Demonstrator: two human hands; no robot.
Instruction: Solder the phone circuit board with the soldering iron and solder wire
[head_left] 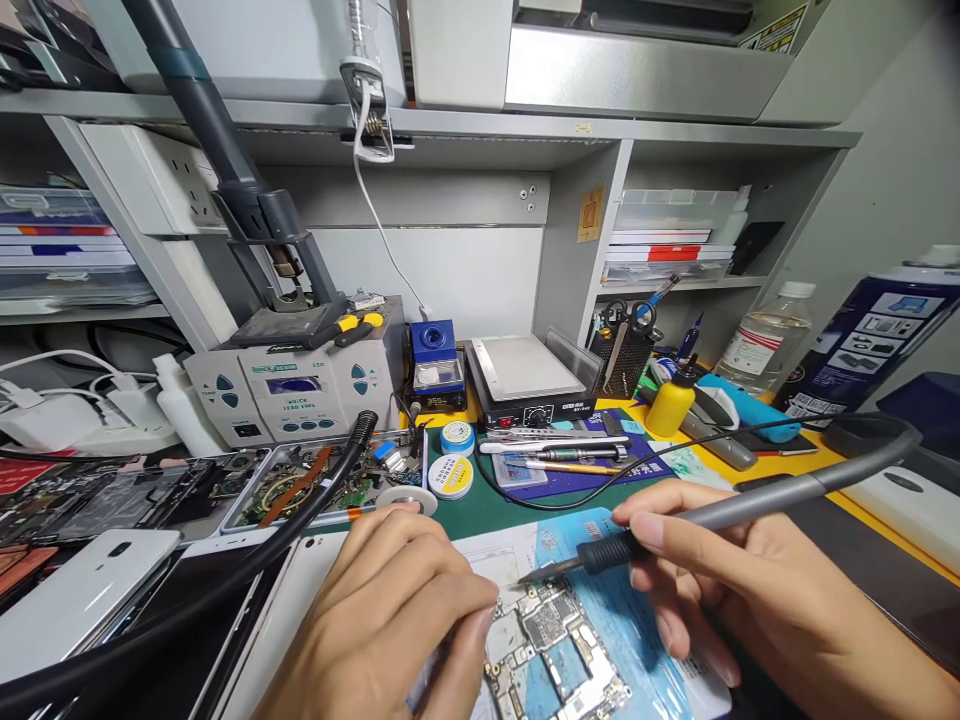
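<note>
My right hand (731, 560) is closed around the grip of a soldering iron (611, 553), held pen-like with its tip pointing left. That tip is over the upper edge of a phone circuit board (553, 622); whether it touches cannot be told. On the board's left side my left hand (401, 615) has its fingers curled and pressed together, thumb against forefinger. Anything pinched in it is hidden behind the fingers. Beneath the board lies a blue and white printed sheet (637, 640) with a glossy surface.
A black hose (300, 525) crosses the left side over several phones. Behind stand a hot air station (300, 390), a soldering station (436, 370) and a heating plate (529, 385). Round tins (451, 476) and tools (562, 450) lie ahead; bottles (766, 335) stand right.
</note>
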